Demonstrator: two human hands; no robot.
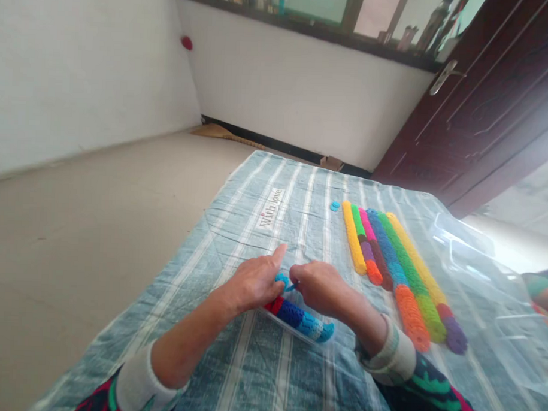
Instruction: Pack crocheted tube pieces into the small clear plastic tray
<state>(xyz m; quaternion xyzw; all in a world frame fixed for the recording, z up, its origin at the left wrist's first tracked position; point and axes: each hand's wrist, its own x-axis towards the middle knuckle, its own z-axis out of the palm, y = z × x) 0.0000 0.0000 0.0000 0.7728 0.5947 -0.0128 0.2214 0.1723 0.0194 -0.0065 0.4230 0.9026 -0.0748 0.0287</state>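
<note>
Between my two hands is a small light blue crocheted piece (281, 280). My left hand (254, 281) is closed on its left side, with the index finger stretched forward. With fingers pinched, my right hand (318, 283) grips a thin blue part at the piece's right edge; the fingertips are partly hidden. Just below the hands lies a row of stacked crocheted discs (292, 314) in red, dark blue, light blue and white. It rests in a clear plastic tray (292, 332), of which only the near edge shows.
Several long rows of colourful crocheted discs (391, 257) lie to the right on the striped tablecloth (218, 251). A small blue disc (334, 206) lies apart behind them. Clear plastic containers (474, 260) stand at the right edge. A dark red door (475, 98) is beyond.
</note>
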